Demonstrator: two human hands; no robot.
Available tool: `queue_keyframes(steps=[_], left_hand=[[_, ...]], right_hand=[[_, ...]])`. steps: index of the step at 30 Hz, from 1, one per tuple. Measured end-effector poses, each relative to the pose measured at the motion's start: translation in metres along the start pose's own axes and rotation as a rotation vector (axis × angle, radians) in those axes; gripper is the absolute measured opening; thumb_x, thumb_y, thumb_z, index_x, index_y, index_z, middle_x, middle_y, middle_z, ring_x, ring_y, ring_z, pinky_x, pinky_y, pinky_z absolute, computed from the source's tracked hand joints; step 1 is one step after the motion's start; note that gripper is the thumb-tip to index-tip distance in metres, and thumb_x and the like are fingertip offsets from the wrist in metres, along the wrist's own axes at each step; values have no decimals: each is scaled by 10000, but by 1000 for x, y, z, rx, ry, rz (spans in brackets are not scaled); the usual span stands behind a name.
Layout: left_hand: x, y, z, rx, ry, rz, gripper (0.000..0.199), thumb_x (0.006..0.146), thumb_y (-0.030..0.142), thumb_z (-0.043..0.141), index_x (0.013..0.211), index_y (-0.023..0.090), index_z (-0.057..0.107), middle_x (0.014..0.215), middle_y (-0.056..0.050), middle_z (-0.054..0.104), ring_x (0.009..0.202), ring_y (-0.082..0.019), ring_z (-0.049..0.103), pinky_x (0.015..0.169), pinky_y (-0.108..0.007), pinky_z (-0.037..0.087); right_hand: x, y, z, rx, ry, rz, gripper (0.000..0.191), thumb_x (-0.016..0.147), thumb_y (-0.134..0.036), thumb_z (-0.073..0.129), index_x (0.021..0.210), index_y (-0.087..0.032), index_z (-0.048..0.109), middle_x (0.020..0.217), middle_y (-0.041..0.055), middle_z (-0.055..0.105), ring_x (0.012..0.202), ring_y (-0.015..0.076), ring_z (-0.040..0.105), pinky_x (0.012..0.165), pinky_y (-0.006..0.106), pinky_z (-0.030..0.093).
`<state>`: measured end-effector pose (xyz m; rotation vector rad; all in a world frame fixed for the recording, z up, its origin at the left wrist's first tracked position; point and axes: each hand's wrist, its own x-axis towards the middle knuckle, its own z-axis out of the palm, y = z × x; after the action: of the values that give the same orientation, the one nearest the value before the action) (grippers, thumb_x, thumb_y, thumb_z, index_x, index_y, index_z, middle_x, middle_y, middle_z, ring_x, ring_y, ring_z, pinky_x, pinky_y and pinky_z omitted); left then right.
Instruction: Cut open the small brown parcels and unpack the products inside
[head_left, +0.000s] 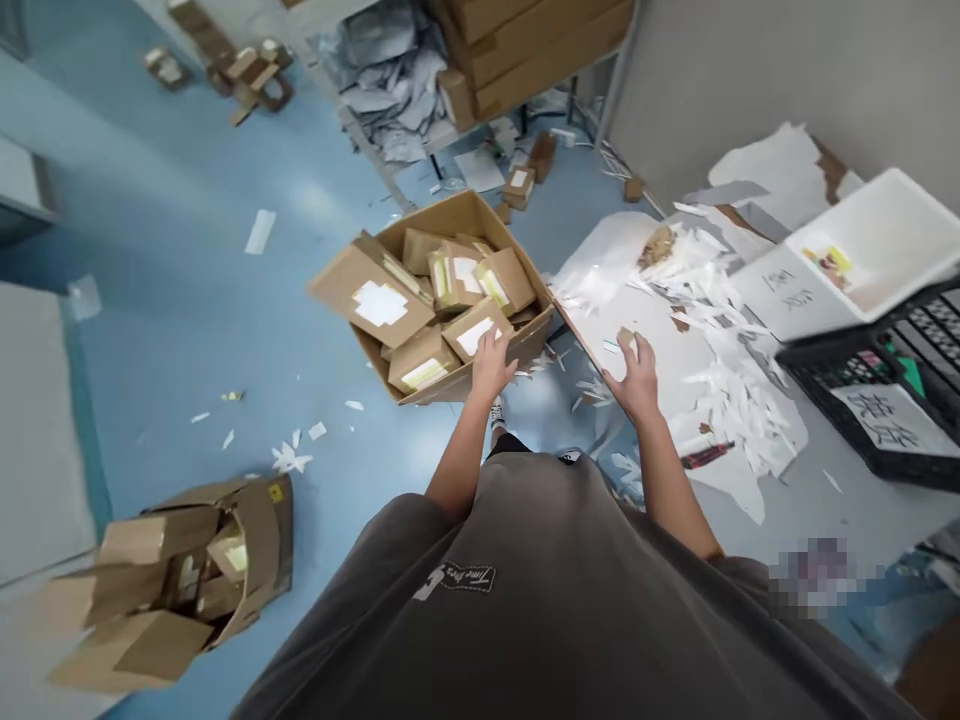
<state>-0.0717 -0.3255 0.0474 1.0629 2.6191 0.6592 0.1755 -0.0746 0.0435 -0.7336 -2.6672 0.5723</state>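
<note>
In the head view, a large open carton full of small brown boxes stands in front of me. My left hand is at its near right edge, fingertips over a small box with a white label; its fingers are apart. My right hand is above the edge of the paper-strewn table, fingers spread and curved. A small brown piece shows at its fingertips; whether they touch it is unclear. White paper strips and a red and black cutter lie on the table.
Another open carton with small boxes stands on the floor at the lower left. A white bin and a black crate sit at the right. Behind is a shelf with grey bags. Paper scraps and boxes litter the floor.
</note>
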Motion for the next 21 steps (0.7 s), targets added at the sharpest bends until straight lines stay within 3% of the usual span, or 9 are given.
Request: queue_keyframes(steps=[6,10,13,17,21], left_hand=[[24,-138,-89,-45,156,-280,881,894,323,816,1683,262,429,1813,-132,237,1654,-449,228,1338,-626,287],[59,-227,-148,-42,216,-371,971,857,331,853,1701,244,379,1827,-140,178,1667,-452,170,1342,-634,242],[95,-288,-184,-22,229,-427,1059,813,334,893,1711,236,341,1827,-163,156,1663,-467,153,1325,-660,232],[136,-351,-203,1,215,-482,1097,769,379,934,1692,205,367,1787,-205,245,1651,-492,118,1308,-703,183],[145,-371,-192,26,186,-495,1015,760,413,935,1637,205,468,1655,-217,449,1567,-483,293,1313,-696,135]], right_hand=[[134,-144,80,38,-196,-276,825,918,-347,728,1680,-262,424,1801,134,233,1634,456,256,1296,728,307],[212,-229,121,47,-287,-402,857,923,-350,736,1705,-267,394,1828,108,167,1660,462,190,1314,733,271],[254,-279,150,64,-314,-471,874,930,-360,744,1717,-304,370,1834,85,152,1669,452,174,1314,739,270],[286,-320,182,86,-359,-523,937,927,-389,767,1742,-339,306,1839,74,131,1677,449,153,1309,758,261],[301,-339,207,79,-436,-535,960,930,-421,766,1754,-347,281,1845,64,97,1684,449,128,1313,759,242]])
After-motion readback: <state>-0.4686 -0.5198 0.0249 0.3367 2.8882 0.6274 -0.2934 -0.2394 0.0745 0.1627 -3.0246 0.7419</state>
